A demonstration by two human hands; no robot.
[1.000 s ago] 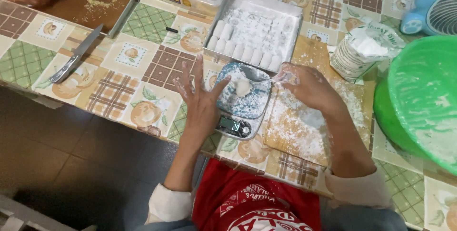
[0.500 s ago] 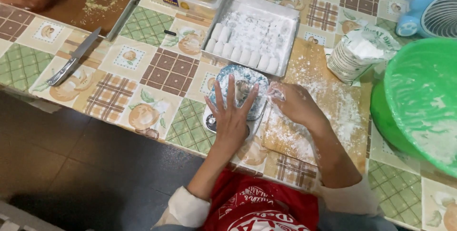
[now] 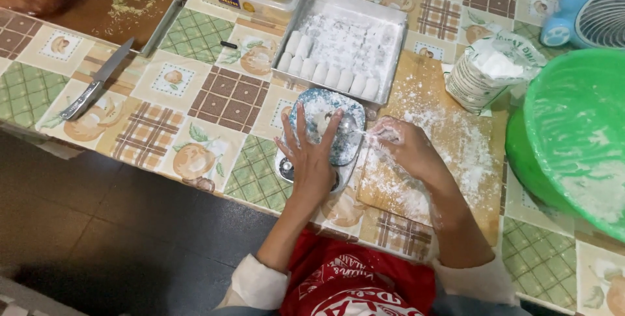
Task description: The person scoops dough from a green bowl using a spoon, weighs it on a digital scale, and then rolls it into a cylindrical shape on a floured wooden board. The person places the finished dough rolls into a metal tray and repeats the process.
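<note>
Since the frame half a second back, we are seeing the left hand [image 3: 312, 159] staying flat over the small patterned plate [image 3: 325, 127], its fingers now spreading a little wider. The right hand [image 3: 403, 150] is sitting lower on the wooden board [image 3: 449, 153] than before.

Left hand: open, palm down, fingers fanned, resting on the near side of the plate, which is sitting on a small kitchen scale [image 3: 306, 169]. It is gripping nothing. A lump of white dough [image 3: 322, 120] is lying on the plate just beyond the fingertips.

Right hand: loosely curled and floured, fingertips bunched at the plate's right edge. We cannot tell whether it is pinching a bit of dough or only touching the rim.

Progress, as we are judging it: the metal tray [image 3: 348, 45] behind the scale is already carrying one full row of small white dough pieces [image 3: 325, 71] along its near edge, with more dusted ones behind. Part of the tray floor is showing bare, so more portions appear to be outstanding. The green basin [image 3: 573, 133] at right is holding only smears of white along its wall.

Also on the bench [image 3: 150, 127]: an open flour bag [image 3: 491, 71] beside the board, and a knife [image 3: 97, 80] well to the left.
</note>
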